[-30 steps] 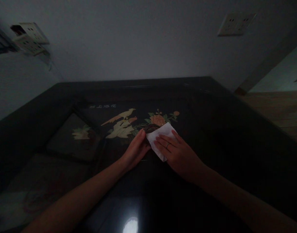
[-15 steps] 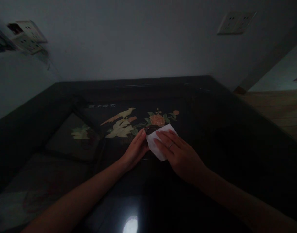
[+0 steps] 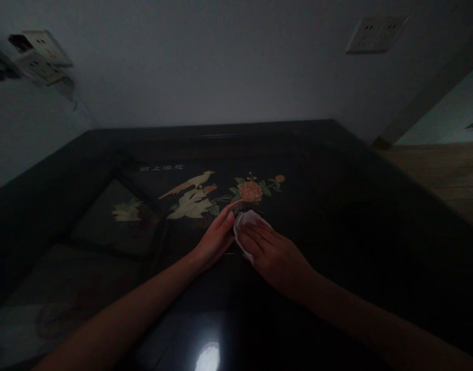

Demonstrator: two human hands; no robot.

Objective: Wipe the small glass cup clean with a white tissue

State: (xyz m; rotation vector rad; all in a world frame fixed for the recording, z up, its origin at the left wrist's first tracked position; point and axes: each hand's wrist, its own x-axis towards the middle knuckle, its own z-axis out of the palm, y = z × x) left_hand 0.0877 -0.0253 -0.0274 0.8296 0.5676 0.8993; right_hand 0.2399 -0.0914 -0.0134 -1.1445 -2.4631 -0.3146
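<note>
Between my hands, over the middle of a glossy black tabletop (image 3: 321, 288), is a small dark object (image 3: 243, 207) whose kind I cannot make out in the dim light. My left hand (image 3: 217, 234) is closed on its left side, with the thumb against the edge. A white tissue (image 3: 244, 224) lies under the fingers of my right hand (image 3: 273, 250), which press it on the object's near right side. That hand wears a ring. Most of the dark object is hidden by the tissue and fingers.
Bird decoration (image 3: 192, 183) and flower decoration (image 3: 251, 190) are on the black surface beyond my hands. A pale wall (image 3: 205, 67) rises behind, with a double socket (image 3: 376, 34) at right and a power strip (image 3: 41, 67) at left. Wooden flooring (image 3: 445, 170) shows at right.
My right hand has slid a little left and down with the tissue, which is now more bunched against the dark object. My left hand has hardly moved.
</note>
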